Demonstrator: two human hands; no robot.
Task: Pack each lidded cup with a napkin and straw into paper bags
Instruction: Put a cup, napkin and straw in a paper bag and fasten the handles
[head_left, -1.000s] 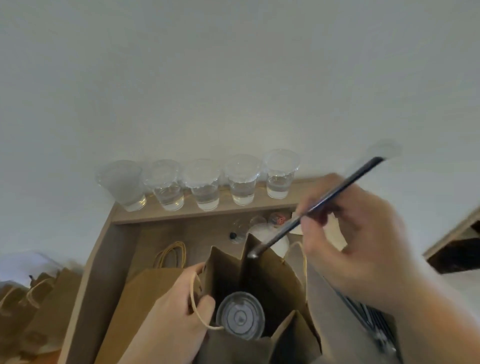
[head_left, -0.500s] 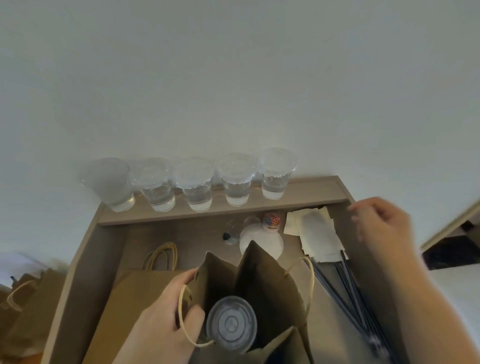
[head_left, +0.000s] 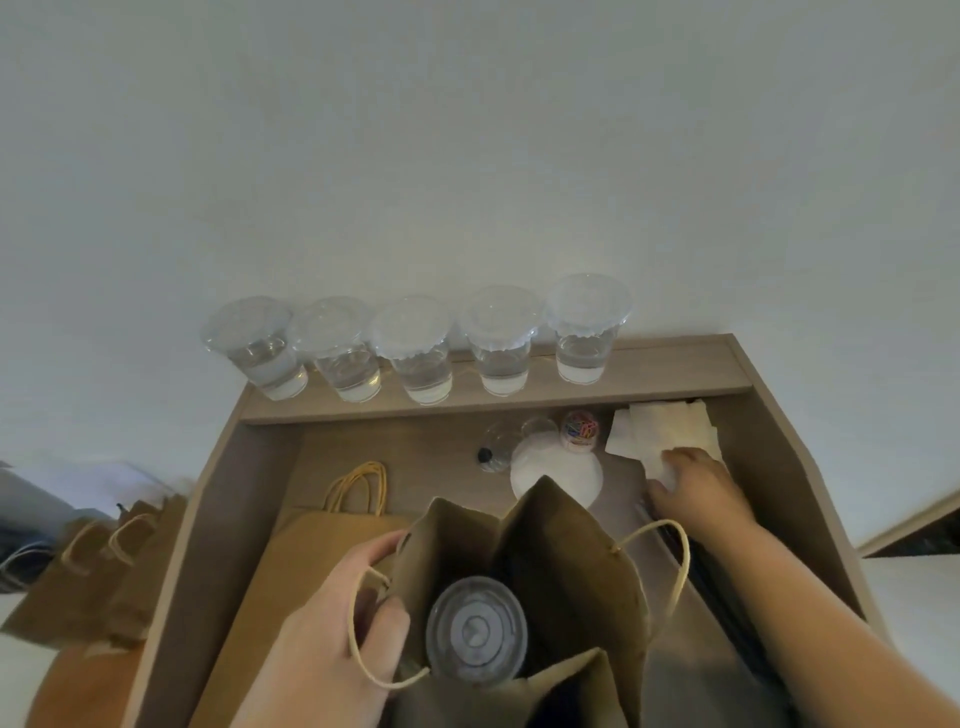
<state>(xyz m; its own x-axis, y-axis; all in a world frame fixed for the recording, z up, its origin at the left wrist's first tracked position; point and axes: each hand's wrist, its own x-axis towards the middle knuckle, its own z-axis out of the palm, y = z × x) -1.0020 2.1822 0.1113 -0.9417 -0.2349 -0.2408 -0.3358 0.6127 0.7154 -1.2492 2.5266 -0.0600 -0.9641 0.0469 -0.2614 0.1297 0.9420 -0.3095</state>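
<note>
your left hand (head_left: 332, 629) grips the open paper bag (head_left: 566, 582) rim. right hand (head_left: 696, 491) fingers pinch the napkin (head_left: 657, 431) stack at 1 o'clock; lift one sheet only.

Brown paper, clear plastic, white napkins

Open paper bag (head_left: 566, 566) plain kraft brown with tan cord handles; 5 cups (head_left: 415, 358) and lids clear; napkins (head_left: 660, 431) white; clips (head_left: 580, 431) multicoloured; desk (head_left: 779, 467) grey-brown woodgrain.

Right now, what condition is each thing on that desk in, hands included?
Open paper bag: upright, mouth held open.
Cup in bag: lidded, standing inside.
Five shelf cups: lidded, part-filled, unpacked.
Napkins: loose pile.
Flat bag: lying folded.
Left hand: gripping the bag's rim.
Right hand: on the napkins, grip unclear.
</note>
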